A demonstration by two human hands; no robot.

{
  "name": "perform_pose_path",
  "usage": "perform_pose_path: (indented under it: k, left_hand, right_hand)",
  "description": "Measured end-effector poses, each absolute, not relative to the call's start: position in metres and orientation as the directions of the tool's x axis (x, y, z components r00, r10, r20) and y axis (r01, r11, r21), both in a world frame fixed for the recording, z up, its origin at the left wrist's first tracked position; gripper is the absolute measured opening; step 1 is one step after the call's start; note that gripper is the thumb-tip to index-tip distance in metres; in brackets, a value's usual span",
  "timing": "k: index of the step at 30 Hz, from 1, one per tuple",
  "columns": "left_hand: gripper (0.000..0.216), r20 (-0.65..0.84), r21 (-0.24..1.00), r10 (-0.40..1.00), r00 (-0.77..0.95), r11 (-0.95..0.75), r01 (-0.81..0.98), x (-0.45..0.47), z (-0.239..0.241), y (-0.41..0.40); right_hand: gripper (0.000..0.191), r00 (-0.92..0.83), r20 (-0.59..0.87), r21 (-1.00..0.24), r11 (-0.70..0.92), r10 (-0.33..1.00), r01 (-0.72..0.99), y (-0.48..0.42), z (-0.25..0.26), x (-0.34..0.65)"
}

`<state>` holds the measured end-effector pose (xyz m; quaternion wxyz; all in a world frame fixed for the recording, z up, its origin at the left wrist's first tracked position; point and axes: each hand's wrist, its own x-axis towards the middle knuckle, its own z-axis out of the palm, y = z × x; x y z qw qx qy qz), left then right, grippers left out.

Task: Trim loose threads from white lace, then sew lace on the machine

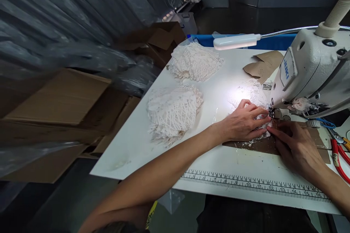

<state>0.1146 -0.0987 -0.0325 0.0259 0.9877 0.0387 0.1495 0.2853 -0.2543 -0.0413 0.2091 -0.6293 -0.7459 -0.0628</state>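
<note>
A piece of white lace (253, 93) lies under the needle area of the white sewing machine (308, 65), brightly lit on its left part. My left hand (247, 121) rests flat on this lace, fingers stretched toward the presser foot (271, 112). On the near side of the foot, my right hand (296, 145) has its fingers bent, and the fingertips close on the lace's near edge. The thumb of that hand is partly hidden. Beneath the hands is a brown plate (254, 147) set in the white table (213, 160).
Two piles of white lace, a near pile (173, 113) and a far pile (195, 62), lie on the left. Brown paper (264, 65) sits behind. A lamp (236, 42) hangs above. Red-handled scissors (337, 156) lie right; a ruler strip (254, 185) runs along the front. Cardboard boxes (57, 94) stand left.
</note>
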Motion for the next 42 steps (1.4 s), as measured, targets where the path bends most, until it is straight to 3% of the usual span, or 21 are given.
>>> perform_pose_path:
  k: [6,12,22,32,42]
  left_hand:
    - [0.034,0.342,0.070,0.066,0.937,-0.997,0.045,0.1153,-0.0348,-0.0984]
    - [0.033,0.421,0.097,0.086,0.903,-0.994,0.050,0.1179,-0.0404,-0.1016]
    - [0.033,0.365,0.158,0.091,0.927,-0.987,0.034,0.1169,-0.0392,-0.0973]
    - [0.024,0.467,-0.020,0.022,0.884,-0.999,0.036,0.1164,-0.0400,-0.1028]
    - [0.023,0.393,-0.042,-0.027,0.919,-0.999,-0.012,0.1188,-0.0409,-0.1026]
  right_hand:
    - [0.035,-0.140,0.402,-0.150,0.216,0.905,0.965,-0.2541,-0.0401,0.2869]
    - [0.035,-0.107,0.398,-0.219,0.208,0.911,0.953,-0.2544,-0.0433,0.2892]
    - [0.036,-0.109,0.402,-0.251,0.224,0.909,0.942,-0.2558,-0.0453,0.2918]
    - [0.036,-0.098,0.377,-0.233,0.197,0.921,0.952,-0.2570,-0.0451,0.2910]
    - [0.037,-0.106,0.364,-0.226,0.198,0.925,0.954,-0.2573,-0.0442,0.2914]
